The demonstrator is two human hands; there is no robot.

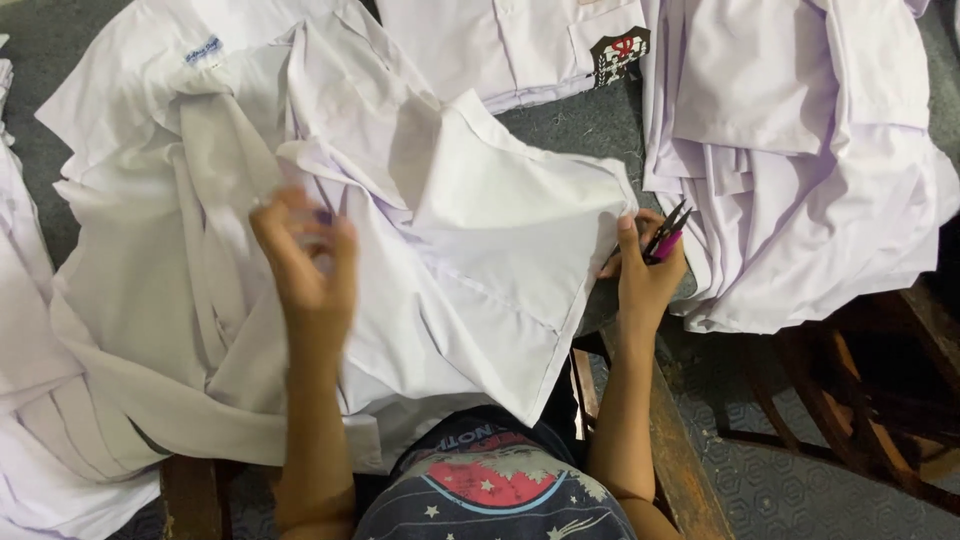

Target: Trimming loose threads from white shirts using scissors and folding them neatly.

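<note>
White cotton covers nearly all of the worktop (590,125): one white shirt (440,250) lies rumpled and unfolded in the middle, straight in front of the person. Its near hem hangs over the front edge into the lap, and one corner reaches out to the right. The right hand (645,265) pinches that corner between thumb and fingers while also gripping a small pair of snips (667,238) with a pink handle, blades pointing up and away. The left hand (305,260) hovers over the shirt's middle, fingers loosely curled and partly spread, blurred, holding nothing that can be made out.

Judging by the layout, this shirt looks to be mid-handling. A flatter stack of shirts (800,160) lies at the right, another shirt with a badge on its pocket (520,45) lies at the far side, and more white cloth (30,380) is heaped at the left.

Free room is scarce: only a narrow strip of grey surface shows between the piles. The front edge is close, and beyond the right-hand corner stands a wooden chair frame (860,400).
</note>
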